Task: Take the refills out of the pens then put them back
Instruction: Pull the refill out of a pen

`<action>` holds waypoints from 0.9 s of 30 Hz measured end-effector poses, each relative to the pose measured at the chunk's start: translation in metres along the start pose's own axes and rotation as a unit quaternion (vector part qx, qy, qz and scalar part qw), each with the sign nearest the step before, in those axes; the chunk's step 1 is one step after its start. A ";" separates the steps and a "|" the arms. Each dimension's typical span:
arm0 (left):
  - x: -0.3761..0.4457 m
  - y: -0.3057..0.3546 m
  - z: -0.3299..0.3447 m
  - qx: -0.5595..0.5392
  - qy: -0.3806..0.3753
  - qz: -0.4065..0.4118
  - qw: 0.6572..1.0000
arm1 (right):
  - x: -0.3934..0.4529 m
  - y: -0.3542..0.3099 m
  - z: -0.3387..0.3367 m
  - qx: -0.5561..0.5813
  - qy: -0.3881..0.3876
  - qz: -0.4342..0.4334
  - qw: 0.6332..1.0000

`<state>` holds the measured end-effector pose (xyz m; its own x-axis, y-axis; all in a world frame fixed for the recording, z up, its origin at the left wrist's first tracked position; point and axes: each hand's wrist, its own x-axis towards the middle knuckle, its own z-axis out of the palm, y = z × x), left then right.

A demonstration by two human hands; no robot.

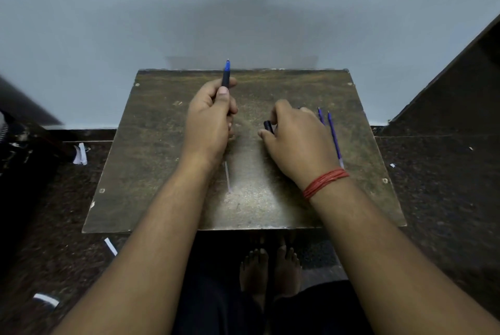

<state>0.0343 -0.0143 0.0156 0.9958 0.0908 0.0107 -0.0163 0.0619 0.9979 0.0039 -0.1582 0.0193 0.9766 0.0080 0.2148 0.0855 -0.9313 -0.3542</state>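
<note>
My left hand (209,118) is closed around a dark pen with a blue tip (226,74), held upright over the far middle of the small brown table (151,167). My right hand (297,142) rests low on the table and grips a short black pen part (268,126) between thumb and fingers. Two loose blue refills (334,137) lie on the table just right of my right hand, pointing away from me. A thin pale refill (227,176) lies on the table below my left wrist.
A pale wall rises right behind the table's far edge. The dark speckled floor (438,185) around it holds scraps of white paper (81,154) at the left. A dark slanted panel (460,77) stands at the right. My bare feet (270,267) are under the near edge.
</note>
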 end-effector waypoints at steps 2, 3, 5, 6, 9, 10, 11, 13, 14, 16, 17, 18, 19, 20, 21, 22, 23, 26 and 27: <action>0.005 -0.003 -0.008 0.014 0.012 0.009 1.000 | -0.003 -0.002 0.003 -0.009 -0.009 -0.004 1.000; 0.006 -0.005 -0.010 0.017 0.016 0.009 1.000 | -0.004 -0.003 0.005 -0.008 -0.014 -0.002 1.000; 0.006 -0.009 -0.010 0.028 0.016 0.012 0.999 | -0.003 -0.003 0.006 -0.010 -0.020 0.004 1.000; 0.006 -0.011 -0.009 0.038 0.011 0.016 0.999 | -0.003 -0.002 0.006 -0.013 -0.022 0.006 1.000; 0.006 -0.016 -0.006 0.069 -0.010 0.031 0.997 | -0.001 0.001 0.003 -0.018 -0.014 0.007 1.000; 0.005 -0.017 -0.005 0.074 -0.017 0.034 0.997 | 0.000 0.003 0.000 -0.013 -0.002 0.007 1.000; 0.004 -0.017 -0.004 0.078 -0.022 0.037 0.996 | 0.001 0.004 -0.003 0.001 0.016 0.011 1.000; 0.001 -0.015 -0.002 0.100 -0.031 0.050 0.993 | 0.004 0.008 -0.011 0.079 0.056 0.034 0.995; 0.000 -0.014 0.000 0.121 -0.035 0.060 0.990 | 0.006 0.010 -0.014 0.140 0.074 0.051 0.986; -0.004 -0.012 0.003 0.167 -0.048 0.080 0.982 | 0.009 0.017 -0.019 0.252 0.088 0.079 0.961; -0.006 -0.012 0.005 0.190 -0.061 0.089 0.976 | 0.010 0.020 -0.020 0.303 0.084 0.089 0.945; -0.008 -0.011 0.008 0.214 -0.078 0.100 0.969 | 0.010 0.023 -0.022 0.349 0.071 0.098 0.929; -0.010 -0.010 0.010 0.240 -0.096 0.118 0.959 | 0.010 0.026 -0.023 0.388 0.050 0.104 0.914; -0.011 -0.010 0.013 0.266 -0.114 0.142 0.947 | 0.009 0.029 -0.023 0.416 0.028 0.106 0.903; -0.012 -0.010 0.014 0.287 -0.128 0.168 0.934 | 0.009 0.030 -0.024 0.427 0.011 0.103 0.898; -0.012 -0.010 0.015 0.301 -0.136 0.188 0.925 | 0.009 0.032 -0.024 0.427 0.001 0.099 0.899; -0.013 -0.011 0.015 0.309 -0.137 0.199 0.920 | 0.009 0.033 -0.024 0.424 -0.005 0.096 0.901; -0.012 -0.014 0.016 0.316 -0.130 0.214 0.915 | 0.009 0.035 -0.023 0.436 -0.015 0.099 0.894; -0.013 -0.014 0.016 0.322 -0.129 0.215 0.913 | 0.010 0.035 -0.023 0.445 -0.016 0.101 0.890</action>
<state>0.0229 -0.0323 0.0026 0.8994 -0.2727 0.3417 -0.4368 -0.5292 0.7274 0.0116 -0.1987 0.0299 0.9937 -0.1031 0.0443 0.0162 -0.2588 -0.9658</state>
